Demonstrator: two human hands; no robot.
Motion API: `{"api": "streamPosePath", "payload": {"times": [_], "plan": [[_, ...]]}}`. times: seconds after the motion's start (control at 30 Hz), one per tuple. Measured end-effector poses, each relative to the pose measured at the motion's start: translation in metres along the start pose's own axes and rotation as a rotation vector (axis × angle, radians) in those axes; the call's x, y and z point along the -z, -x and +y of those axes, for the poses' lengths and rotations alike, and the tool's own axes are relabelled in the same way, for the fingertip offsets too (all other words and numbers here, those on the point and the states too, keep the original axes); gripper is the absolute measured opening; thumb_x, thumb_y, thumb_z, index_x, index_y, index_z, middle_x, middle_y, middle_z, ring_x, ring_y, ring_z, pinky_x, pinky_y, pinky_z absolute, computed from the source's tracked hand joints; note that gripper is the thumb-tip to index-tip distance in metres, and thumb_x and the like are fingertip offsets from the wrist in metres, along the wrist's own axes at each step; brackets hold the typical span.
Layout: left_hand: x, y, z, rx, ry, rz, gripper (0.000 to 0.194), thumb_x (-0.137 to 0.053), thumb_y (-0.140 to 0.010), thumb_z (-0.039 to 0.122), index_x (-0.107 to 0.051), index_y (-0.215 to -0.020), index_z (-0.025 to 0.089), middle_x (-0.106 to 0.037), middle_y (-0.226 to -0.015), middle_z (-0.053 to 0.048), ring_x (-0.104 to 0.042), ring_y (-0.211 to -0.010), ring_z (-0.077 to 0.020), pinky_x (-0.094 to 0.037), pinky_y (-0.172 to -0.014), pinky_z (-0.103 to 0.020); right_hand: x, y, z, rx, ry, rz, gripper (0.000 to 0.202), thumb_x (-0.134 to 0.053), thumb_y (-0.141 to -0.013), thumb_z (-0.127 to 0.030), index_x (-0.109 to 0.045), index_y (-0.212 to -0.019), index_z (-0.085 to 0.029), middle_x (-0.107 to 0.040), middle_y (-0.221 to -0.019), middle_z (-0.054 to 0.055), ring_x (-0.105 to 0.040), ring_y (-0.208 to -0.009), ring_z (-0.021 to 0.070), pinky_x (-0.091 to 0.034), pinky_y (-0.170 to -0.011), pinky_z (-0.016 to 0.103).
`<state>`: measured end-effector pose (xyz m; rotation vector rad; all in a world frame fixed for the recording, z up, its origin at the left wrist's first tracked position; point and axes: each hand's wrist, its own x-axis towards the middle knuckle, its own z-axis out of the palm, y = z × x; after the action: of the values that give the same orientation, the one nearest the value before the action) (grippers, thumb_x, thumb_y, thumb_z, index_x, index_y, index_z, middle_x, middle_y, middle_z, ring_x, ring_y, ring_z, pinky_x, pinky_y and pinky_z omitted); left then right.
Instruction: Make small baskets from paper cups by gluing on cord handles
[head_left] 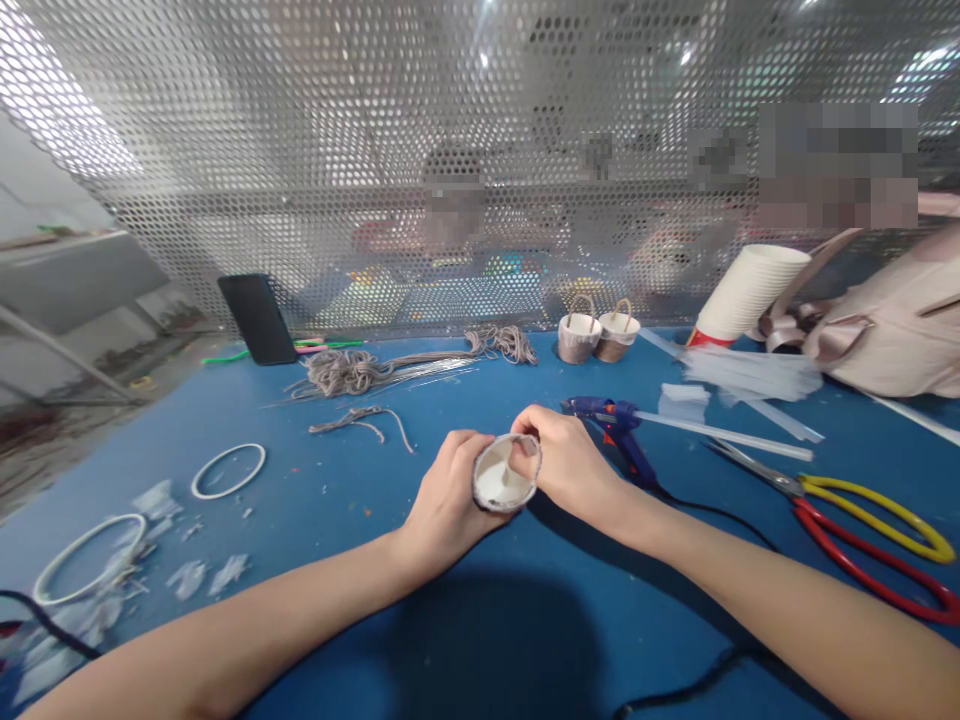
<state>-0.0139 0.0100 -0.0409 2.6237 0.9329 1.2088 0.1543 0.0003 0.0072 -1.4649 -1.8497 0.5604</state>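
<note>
Between my hands is a white paper cup (504,486) with a greyish edging round its rim, its mouth tilted toward me. My left hand (448,490) wraps the cup's left side. At the right rim my right hand (570,462) pinches the wall, a finger or thumb showing inside the cup. Just right of that hand a blue glue gun (619,430) lies on its side, with a long clear glue stick (720,434) coming out of its back. The outer wall of the cup is mostly hidden by my fingers.
Two small handled baskets (579,340) stand at the back, near stacked paper cups (750,290) and white mesh strips (757,374). Red-and-yellow scissors (799,490) lie right. Grey cord bundles (341,372), a phone (257,318), white rings (227,472) and scraps (187,578) are left. A perforated metal panel (337,230) stands behind.
</note>
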Motion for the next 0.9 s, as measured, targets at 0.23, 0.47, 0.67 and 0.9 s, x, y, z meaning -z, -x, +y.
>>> {"api": "streamPosePath", "payload": {"times": [0.23, 0.47, 0.67, 0.9], "plan": [[0.000, 0.000, 0.000, 0.018, 0.010, 0.003, 0.059, -0.071, -0.071, 0.030, -0.037, -0.119, 0.022, -0.053, -0.106, -0.011, -0.058, -0.094, -0.0235, -0.054, -0.074, -0.037, 0.001, -0.001, -0.002, -0.004, -0.014, -0.025, 0.013, -0.053, -0.069, -0.007, -0.049, -0.067, -0.019, -0.055, -0.065, -0.002, -0.049, -0.060, 0.0125, -0.035, -0.058, 0.024], [0.000, 0.000, 0.000, -0.003, 0.017, -0.001, 0.059, -0.071, -0.072, 0.028, -0.038, -0.120, 0.022, -0.053, -0.106, -0.011, -0.058, -0.094, -0.0237, -0.054, -0.074, -0.038, 0.001, -0.002, -0.001, 0.011, -0.051, -0.056, 0.015, -0.054, -0.071, -0.009, -0.046, -0.067, -0.020, -0.051, -0.062, -0.004, -0.048, -0.057, 0.0115, -0.034, -0.055, 0.023], [0.006, -0.001, 0.001, 0.076, 0.123, -0.066, 0.070, -0.077, -0.064, 0.037, -0.040, -0.121, 0.022, -0.053, -0.110, -0.012, -0.057, -0.101, -0.0278, -0.051, -0.082, -0.044, 0.001, -0.003, 0.002, -0.002, -0.057, -0.052, 0.013, -0.054, -0.071, -0.008, -0.049, -0.068, -0.020, -0.053, -0.060, -0.005, -0.048, -0.055, 0.0107, -0.035, -0.054, 0.022], [0.029, -0.022, 0.011, 0.322, 0.358, -0.114, 0.021, -0.047, -0.087, 0.032, -0.054, -0.103, 0.020, -0.063, -0.100, -0.008, -0.061, -0.094, -0.0208, -0.050, -0.087, -0.039, 0.009, -0.005, -0.004, 0.020, -0.037, -0.079, 0.010, -0.057, -0.073, -0.009, -0.057, -0.077, -0.018, -0.063, -0.068, 0.000, -0.056, -0.061, 0.0133, -0.039, -0.057, 0.024]]}}
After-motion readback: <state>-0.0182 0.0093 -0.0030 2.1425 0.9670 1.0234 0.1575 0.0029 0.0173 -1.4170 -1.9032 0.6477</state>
